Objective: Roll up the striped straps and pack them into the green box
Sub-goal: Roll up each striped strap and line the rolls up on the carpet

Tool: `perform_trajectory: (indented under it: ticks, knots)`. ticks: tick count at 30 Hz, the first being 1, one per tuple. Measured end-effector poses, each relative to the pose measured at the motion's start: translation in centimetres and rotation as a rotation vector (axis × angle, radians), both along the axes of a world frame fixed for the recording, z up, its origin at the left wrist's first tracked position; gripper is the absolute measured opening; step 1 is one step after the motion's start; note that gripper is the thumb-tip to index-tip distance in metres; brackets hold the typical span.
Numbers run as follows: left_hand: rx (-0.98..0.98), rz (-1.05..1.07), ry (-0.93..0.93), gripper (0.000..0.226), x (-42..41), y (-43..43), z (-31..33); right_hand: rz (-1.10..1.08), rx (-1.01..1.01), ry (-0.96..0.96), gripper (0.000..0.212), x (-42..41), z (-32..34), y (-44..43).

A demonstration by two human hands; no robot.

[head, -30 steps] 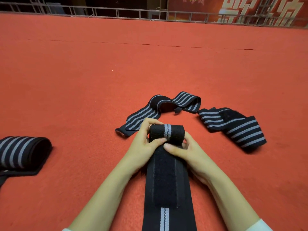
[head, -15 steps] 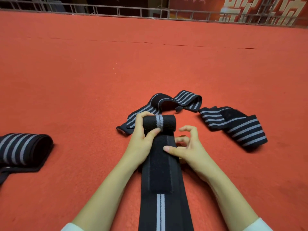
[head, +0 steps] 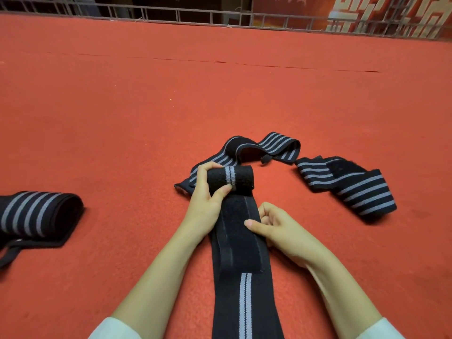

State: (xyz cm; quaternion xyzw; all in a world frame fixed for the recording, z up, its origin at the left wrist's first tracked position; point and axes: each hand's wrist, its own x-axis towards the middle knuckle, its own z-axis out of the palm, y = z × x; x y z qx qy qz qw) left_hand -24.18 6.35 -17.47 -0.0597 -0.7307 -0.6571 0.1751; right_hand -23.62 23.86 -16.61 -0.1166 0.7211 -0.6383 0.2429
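A black strap with two grey stripes [head: 244,277] runs from the bottom edge up the red carpet and ends in a small roll [head: 234,178]. My left hand [head: 208,192] grips the left end of that roll, thumb across its front. My right hand [head: 276,226] pinches the flat strap's right edge just below the roll, thumb on top. Behind the roll, a loose striped strap [head: 264,148] curves on the carpet. A folded striped strap [head: 347,187] lies to the right and another [head: 36,214] at the left edge. No green box is in view.
Red carpet [head: 171,106] covers the whole floor. A low metal railing [head: 220,17] runs along the far edge, with a red patterned wall behind it at the right.
The roll moved away from me as the strap unrolled a little. My right hand let go of the roll's end and slid back down to pinch the flat strap's edge.
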Motion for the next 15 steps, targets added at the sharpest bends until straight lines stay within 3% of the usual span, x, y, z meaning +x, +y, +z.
perform_trajectory:
  ticks: [7,12,15]
  knots:
    - [0.032,-0.033,-0.016,0.041,0.3,0.6,0.5,-0.007,-0.117,-0.066,0.054,0.0,0.0,-0.3]
    - [0.018,-0.069,0.018,0.04,0.4,0.5,0.8,-0.021,-0.178,-0.045,0.041,0.4,0.4,-0.6]
    - [0.007,-0.12,0.033,0.039,0.5,0.6,1.0,-0.122,-0.168,-0.015,0.053,0.2,0.4,-0.8]
